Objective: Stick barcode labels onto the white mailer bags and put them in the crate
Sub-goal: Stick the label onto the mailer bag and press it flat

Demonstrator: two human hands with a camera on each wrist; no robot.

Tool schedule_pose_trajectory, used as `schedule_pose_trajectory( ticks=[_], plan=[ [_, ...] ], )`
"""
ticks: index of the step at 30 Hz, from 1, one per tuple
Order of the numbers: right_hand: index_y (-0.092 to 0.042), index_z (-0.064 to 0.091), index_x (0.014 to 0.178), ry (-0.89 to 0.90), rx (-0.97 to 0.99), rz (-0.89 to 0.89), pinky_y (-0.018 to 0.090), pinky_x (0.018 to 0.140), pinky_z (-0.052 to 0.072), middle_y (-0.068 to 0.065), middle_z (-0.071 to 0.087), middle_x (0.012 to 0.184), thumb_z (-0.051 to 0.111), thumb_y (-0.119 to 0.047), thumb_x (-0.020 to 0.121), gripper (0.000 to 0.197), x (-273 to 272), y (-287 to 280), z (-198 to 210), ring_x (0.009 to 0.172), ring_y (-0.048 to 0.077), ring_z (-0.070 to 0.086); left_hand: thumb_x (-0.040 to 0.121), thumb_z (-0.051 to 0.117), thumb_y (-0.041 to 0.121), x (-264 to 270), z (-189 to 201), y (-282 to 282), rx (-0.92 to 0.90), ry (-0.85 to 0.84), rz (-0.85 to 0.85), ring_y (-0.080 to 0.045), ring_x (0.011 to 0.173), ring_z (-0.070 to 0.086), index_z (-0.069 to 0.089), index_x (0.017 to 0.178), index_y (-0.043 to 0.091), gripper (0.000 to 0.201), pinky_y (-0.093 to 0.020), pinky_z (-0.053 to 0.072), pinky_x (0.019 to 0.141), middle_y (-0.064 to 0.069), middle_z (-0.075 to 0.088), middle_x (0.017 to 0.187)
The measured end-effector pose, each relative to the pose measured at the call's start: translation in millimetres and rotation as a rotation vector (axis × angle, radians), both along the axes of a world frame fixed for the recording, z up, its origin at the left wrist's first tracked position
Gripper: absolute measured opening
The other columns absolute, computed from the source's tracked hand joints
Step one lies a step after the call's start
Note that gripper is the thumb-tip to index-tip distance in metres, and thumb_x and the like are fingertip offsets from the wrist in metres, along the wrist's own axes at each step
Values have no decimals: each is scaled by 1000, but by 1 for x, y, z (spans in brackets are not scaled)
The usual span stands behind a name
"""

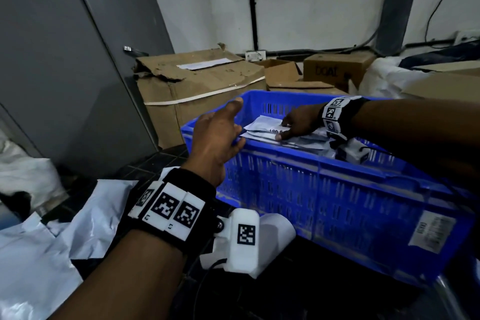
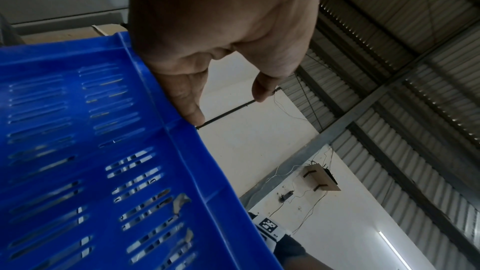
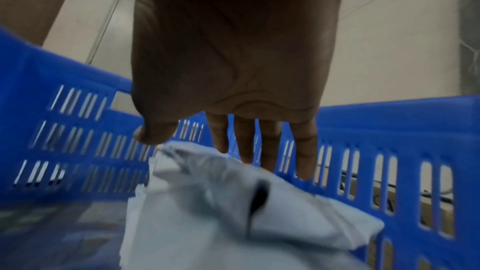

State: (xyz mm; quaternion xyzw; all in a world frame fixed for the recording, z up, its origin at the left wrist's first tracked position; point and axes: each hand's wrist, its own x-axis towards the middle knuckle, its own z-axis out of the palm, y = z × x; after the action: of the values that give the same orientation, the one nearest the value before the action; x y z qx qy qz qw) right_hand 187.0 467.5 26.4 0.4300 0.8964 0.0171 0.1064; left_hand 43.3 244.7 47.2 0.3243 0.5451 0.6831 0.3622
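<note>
A stack of flat white plastic mailer bags (image 1: 270,130) lies inside the slotted blue plastic crate (image 1: 324,189), towards its far left corner. The right hand (image 1: 298,122) reaches in over the near rim and rests on the top bag, its fingers (image 3: 306,151) straight and slightly apart, tips touching the crumpled white film; the right wrist view is blurred, so whether the thumb presses the bag I cannot tell. The left hand (image 1: 218,138) is at the crate's left corner, fingers (image 2: 187,98) extended and relaxed against the rim, thumb held apart, gripping nothing. More loose white mailer bags (image 1: 65,228) lie outside the crate, to its left. Worn brown cardboard boxes (image 1: 197,83) stand behind the crate along a white wall.
</note>
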Motion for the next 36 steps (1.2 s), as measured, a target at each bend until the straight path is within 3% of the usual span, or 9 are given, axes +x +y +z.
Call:
schedule_pose_trajectory(
  ticks=[3,8,13,15,20,25,32,35,36],
  plan=[
    [-12,59,140,52,37,-19,36,110,38,11,55,149,42,-76,94,81,3,-9,10,134,30,52,89,76,43,1,0,0,-15,35,-7,-15,85,63,67,94,21,24,-31,60,81,-6,61,88],
    [-10,74,107,56,4,-37,37,98,47,10,70,117,39,-73,98,72,10,-36,46,101,27,60,85,80,41,11,8,-12,-60,158,-54,-20,80,45,55,91,22,32,-36,50,77,-7,45,86],
    [-22,77,95,165,18,55,48,85,61,6,77,97,45,-98,65,87,14,-71,92,88,29,73,88,80,35,14,23,-48,-54,209,5,-10,72,56,58,118,18,41,-32,52,70,-1,61,90],
    [-27,76,93,207,21,112,46,82,62,1,77,82,53,-90,73,70,12,-103,111,78,26,74,87,80,33,8,29,-70,-51,252,19,-7,65,57,58,116,21,38,-29,51,65,2,64,86],
    [-29,76,100,374,-53,280,38,77,62,-4,78,79,68,-60,89,34,-7,-195,136,74,19,72,90,76,23,-34,30,-140,-124,358,39,-20,74,63,63,109,16,24,-26,47,60,-8,71,89],
    [-13,76,102,624,-386,284,49,76,63,8,79,94,74,-41,93,30,-62,-248,109,76,15,74,90,75,21,-120,6,-204,-361,355,254,-23,69,58,74,87,5,16,-30,48,60,-19,64,83],
    [2,63,112,616,-619,-10,36,60,60,14,70,98,71,-29,97,35,-158,-243,10,62,26,67,93,73,21,-178,-47,-208,-545,190,254,-30,77,63,70,112,1,28,-37,55,70,-14,67,98],
    [-8,49,118,735,-792,-220,36,52,60,19,61,118,68,-27,100,32,-188,-225,-39,49,28,66,96,68,21,-170,-64,-187,-519,79,182,-24,69,60,70,110,9,19,-31,51,62,-9,65,89],
    [-13,49,122,753,-809,-209,36,60,63,15,60,128,65,-27,101,30,-196,-219,-53,60,27,69,97,67,22,-169,-71,-179,-520,66,175,-21,66,57,69,105,11,14,-29,48,58,-8,63,86]
  ],
)
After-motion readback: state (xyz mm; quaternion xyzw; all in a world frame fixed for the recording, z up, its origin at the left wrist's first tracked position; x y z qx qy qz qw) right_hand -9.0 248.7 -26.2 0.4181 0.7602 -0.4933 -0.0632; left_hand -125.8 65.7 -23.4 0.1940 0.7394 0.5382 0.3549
